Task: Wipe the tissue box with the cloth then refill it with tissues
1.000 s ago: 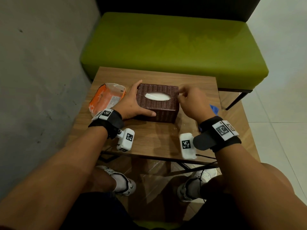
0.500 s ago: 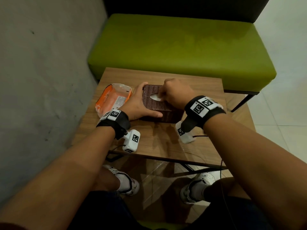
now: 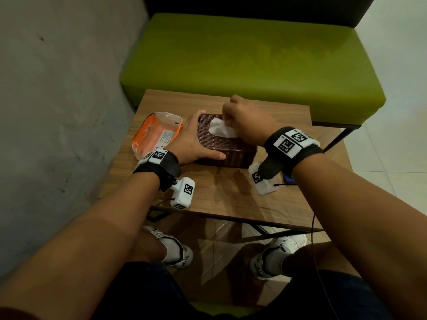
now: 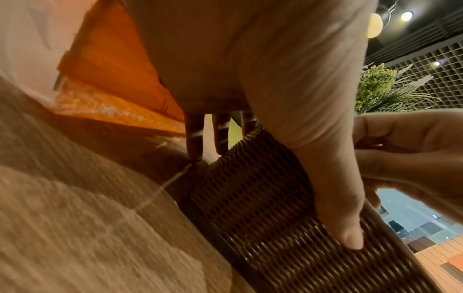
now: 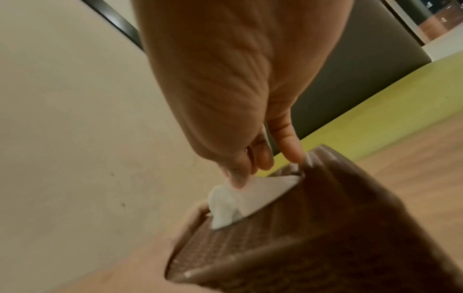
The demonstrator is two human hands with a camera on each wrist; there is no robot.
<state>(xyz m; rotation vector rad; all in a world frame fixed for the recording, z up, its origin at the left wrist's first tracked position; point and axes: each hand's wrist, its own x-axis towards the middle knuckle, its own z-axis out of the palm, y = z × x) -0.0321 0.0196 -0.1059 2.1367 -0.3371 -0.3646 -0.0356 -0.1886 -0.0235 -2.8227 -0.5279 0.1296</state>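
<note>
A brown woven tissue box (image 3: 227, 147) stands on the wooden table (image 3: 231, 195). My left hand (image 3: 194, 139) steadies its left end, with straight fingers down the far side and the thumb (image 4: 338, 208) pressed along the near edge. My right hand (image 3: 245, 121) is above the slot in the box's top. Its thumb and fingers pinch a white tissue (image 3: 219, 129), which stands up out of the slot (image 5: 250, 196). A bit of blue cloth (image 3: 287, 177) shows on the table behind my right wrist. The rest of the cloth is hidden.
An opened orange tissue pack (image 3: 157, 132) lies on the table just left of the box, against my left hand. A grey wall (image 3: 57, 112) runs close along the left. A green bench (image 3: 254, 61) stands beyond the table. My feet are under the near edge.
My right hand moved from the box's right end to its top slot, took hold of the tissue and drew it up. My left hand stayed on the box.
</note>
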